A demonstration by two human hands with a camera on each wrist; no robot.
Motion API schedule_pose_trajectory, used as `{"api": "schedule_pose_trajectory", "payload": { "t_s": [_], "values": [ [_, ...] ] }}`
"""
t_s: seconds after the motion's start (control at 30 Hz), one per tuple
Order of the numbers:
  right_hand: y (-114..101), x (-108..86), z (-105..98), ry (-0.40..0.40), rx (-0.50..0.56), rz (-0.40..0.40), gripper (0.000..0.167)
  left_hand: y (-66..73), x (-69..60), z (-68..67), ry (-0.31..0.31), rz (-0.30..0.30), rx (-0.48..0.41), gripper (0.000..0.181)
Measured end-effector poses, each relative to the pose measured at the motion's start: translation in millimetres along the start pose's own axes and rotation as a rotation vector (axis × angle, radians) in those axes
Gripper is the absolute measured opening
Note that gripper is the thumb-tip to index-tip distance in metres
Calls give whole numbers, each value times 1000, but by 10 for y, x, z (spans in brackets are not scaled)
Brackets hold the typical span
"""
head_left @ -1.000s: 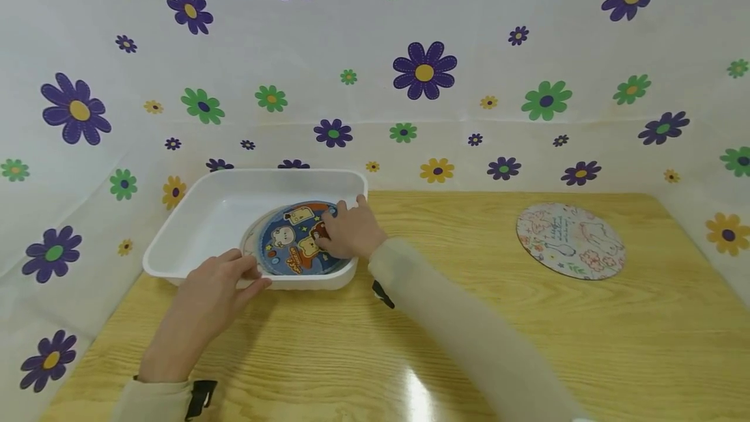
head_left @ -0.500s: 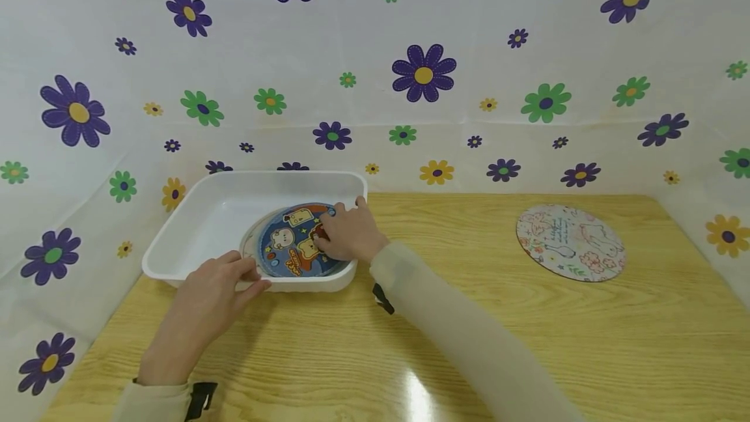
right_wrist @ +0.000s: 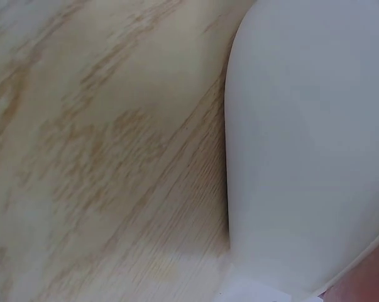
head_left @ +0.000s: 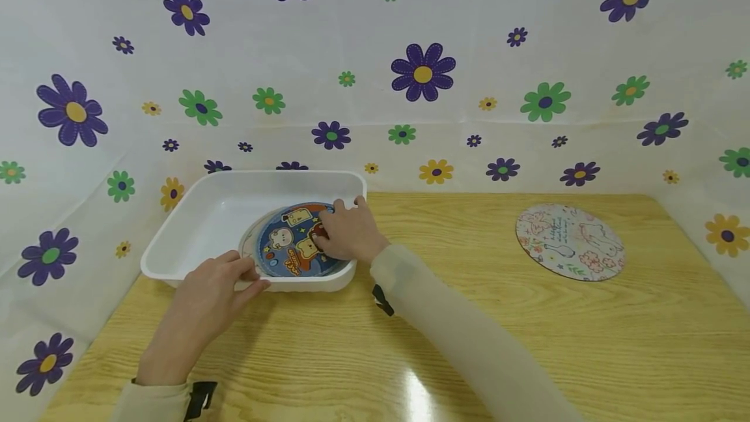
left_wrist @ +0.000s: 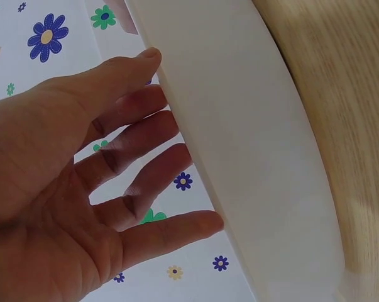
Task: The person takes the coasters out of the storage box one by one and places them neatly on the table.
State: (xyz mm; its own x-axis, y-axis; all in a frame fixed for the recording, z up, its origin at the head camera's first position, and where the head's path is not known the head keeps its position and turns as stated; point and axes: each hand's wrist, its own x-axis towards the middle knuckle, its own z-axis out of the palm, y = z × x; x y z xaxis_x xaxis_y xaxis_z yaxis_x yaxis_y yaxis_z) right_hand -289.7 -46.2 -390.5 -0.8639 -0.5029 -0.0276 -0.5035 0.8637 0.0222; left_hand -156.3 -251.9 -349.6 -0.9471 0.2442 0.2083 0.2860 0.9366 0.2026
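Observation:
A white plastic basin [head_left: 193, 233] stands at the left of the table. In it lies a round blue mat [head_left: 285, 259] printed with cartoon figures, overlapping a pale round mat [head_left: 249, 239] below. My left hand [head_left: 211, 292] grips the basin's front rim, thumb outside and fingers over the inside; the left wrist view shows the thumb tip [left_wrist: 150, 55] at the rim. Reaching over the right wall, my right hand [head_left: 351, 233] holds the blue mat near its right edge, which it partly hides. One finger touches the basin's right rim. The right wrist view shows mainly the basin's outer wall [right_wrist: 302, 138].
A round mat [head_left: 571, 241] with a pink sketched pattern lies flat on the right side of the wooden table [head_left: 469, 318]. Behind and at both sides hangs a white flowered cloth [head_left: 363, 31].
The blue mat has shifted very slightly to the left. Both hands stay in nearly the same place.

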Motion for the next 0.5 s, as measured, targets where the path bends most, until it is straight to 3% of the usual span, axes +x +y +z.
{"api": "schedule_pose_trajectory", "payload": {
  "t_s": [0.27, 0.5],
  "values": [
    [11, -21, 3, 67, 21, -4, 47, -5, 3, -3, 6, 12, -3, 17],
    [9, -59, 0, 201, 92, -42, 37, -4, -3, -7, 4, 4, 0, 16]
  ]
}}
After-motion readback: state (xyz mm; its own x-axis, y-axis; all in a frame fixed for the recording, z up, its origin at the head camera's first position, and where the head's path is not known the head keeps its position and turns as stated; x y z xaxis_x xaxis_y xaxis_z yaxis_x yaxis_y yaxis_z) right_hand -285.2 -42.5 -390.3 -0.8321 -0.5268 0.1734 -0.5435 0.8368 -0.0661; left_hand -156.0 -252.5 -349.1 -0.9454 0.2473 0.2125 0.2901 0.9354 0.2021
